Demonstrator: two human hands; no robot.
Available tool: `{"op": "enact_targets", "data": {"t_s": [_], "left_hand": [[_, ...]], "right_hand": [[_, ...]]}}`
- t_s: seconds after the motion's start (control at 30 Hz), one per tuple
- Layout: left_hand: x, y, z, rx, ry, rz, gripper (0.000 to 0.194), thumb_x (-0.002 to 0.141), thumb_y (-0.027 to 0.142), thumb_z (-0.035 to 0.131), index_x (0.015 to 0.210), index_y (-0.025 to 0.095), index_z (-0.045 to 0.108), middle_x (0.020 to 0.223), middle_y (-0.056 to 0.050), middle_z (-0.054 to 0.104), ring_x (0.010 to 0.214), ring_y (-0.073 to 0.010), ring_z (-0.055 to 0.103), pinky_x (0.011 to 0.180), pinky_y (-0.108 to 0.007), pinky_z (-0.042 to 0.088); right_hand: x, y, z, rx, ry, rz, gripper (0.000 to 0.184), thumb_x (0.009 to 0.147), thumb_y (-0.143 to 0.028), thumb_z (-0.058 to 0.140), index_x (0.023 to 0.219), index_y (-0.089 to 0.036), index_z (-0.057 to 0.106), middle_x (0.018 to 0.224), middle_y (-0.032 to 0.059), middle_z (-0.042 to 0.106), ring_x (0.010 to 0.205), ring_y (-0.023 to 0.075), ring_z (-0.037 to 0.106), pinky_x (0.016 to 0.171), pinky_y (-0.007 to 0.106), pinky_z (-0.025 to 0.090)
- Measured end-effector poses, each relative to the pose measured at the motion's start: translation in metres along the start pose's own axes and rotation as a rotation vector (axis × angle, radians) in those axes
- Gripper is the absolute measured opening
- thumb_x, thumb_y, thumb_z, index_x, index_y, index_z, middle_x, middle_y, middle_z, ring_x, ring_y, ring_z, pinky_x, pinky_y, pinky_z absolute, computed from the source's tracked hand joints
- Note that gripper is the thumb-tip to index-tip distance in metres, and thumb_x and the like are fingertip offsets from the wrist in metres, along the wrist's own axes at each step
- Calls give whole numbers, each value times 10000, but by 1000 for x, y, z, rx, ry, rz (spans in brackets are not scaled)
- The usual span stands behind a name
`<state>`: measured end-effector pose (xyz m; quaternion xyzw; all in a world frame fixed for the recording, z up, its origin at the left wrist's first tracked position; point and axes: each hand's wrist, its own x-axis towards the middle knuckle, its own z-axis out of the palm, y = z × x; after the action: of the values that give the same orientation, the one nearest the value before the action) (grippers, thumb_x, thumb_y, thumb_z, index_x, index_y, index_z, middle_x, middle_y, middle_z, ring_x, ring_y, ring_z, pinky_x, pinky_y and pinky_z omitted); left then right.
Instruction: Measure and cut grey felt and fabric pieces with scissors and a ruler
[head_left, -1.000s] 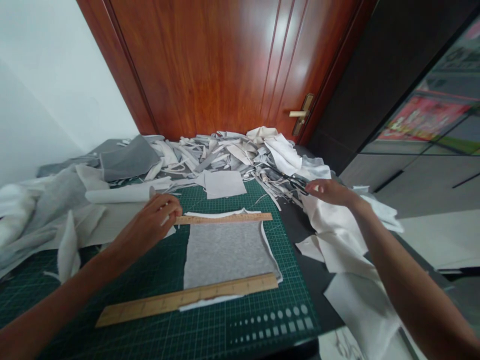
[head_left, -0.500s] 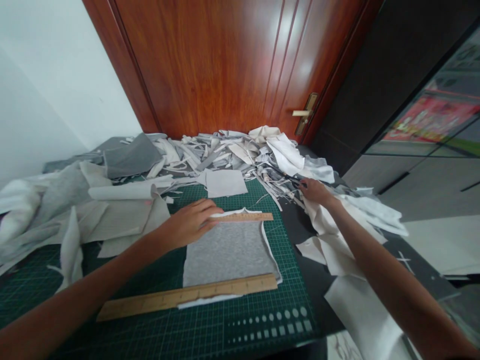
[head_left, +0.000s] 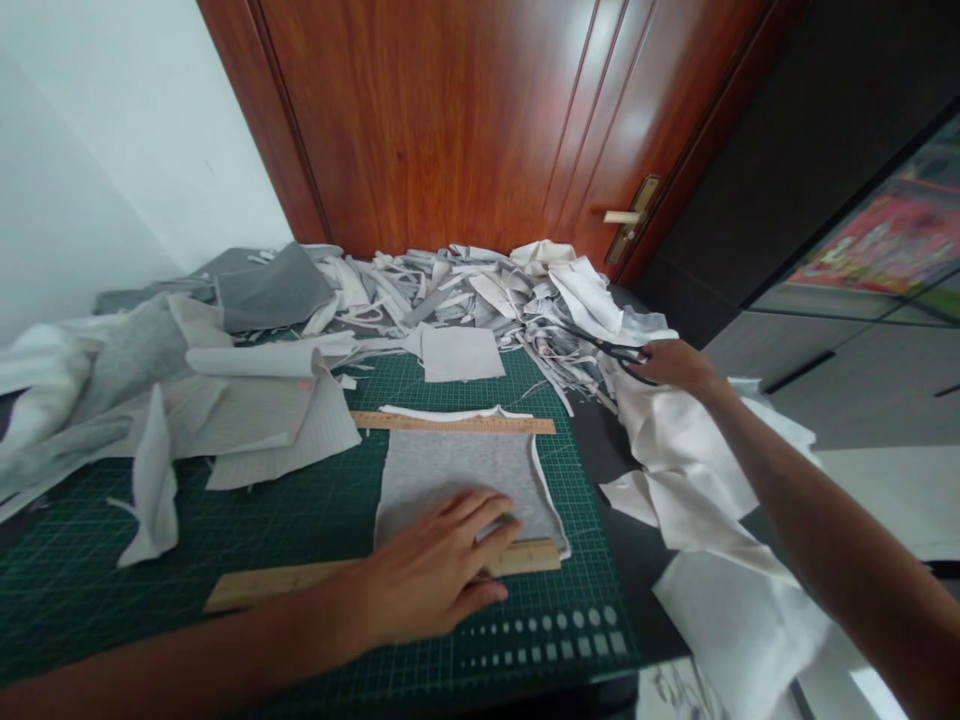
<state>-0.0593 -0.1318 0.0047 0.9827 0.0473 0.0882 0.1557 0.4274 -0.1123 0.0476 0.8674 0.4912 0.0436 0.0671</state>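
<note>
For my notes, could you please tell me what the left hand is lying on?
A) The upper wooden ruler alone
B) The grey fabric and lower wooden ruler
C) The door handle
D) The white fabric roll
B: the left hand lies across the grey fabric and the lower wooden ruler, below the upper ruler.

A green cutting mat (head_left: 75,570) bears grey fabric (head_left: 450,465) and apparently wooden rulers (head_left: 450,423).

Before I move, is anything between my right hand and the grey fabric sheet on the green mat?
Yes. From the right hand, pale fabric strips trail onto the far corner of the green cutting mat, and a long wooden ruler lies along the top edge of the grey fabric sheet.
</note>
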Motion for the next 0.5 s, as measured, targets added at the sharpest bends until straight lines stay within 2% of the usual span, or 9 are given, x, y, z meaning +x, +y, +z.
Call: {"op": "enact_targets", "data": {"t_s": [0.17,0.27,0.37,0.43,0.5], "left_hand": [[-25,0,10,-57,37,-28,472,1022,250,551,1492,207,553,1603,-121,512,1504,-293,460,1219,-512,445],[-30,-2,8,-71,50,-26,488,1006,194,527,1493,208,555,1581,-113,541,1489,-277,486,1212,-499,464],[-33,-3,5,-56,64,-9,471,1009,184,525,1477,208,575,1560,-97,567,1466,-259,516,1215,-466,472],[-35,-5,3,-34,64,12,470,1015,168,514,1480,200,575,1549,-91,580,1459,-247,525,1224,-446,464],[-38,-7,2,-26,55,27,482,1008,149,509,1483,197,574,1545,-88,585,1458,-241,527,1228,-431,461]], "right_hand": [[-43,33,-34,29,2,-19,495,979,-550,504,1119,-95,642,1160,295,702,1085,377,679,881,406,470],[-75,43,-50,179,-59,-79,488,979,-610,406,1051,-175,614,1075,213,717,999,339,689,853,398,482],[-107,38,-62,359,-73,-211,493,909,-688,426,984,-226,579,1035,170,708,954,345,675,845,431,495],[-127,29,-68,375,-81,-283,498,849,-723,507,956,-242,579,1030,167,705,942,361,661,848,458,498],[-144,18,-72,387,-208,-320,498,782,-729,610,941,-257,609,1054,168,704,961,371,650,865,471,509]]}}
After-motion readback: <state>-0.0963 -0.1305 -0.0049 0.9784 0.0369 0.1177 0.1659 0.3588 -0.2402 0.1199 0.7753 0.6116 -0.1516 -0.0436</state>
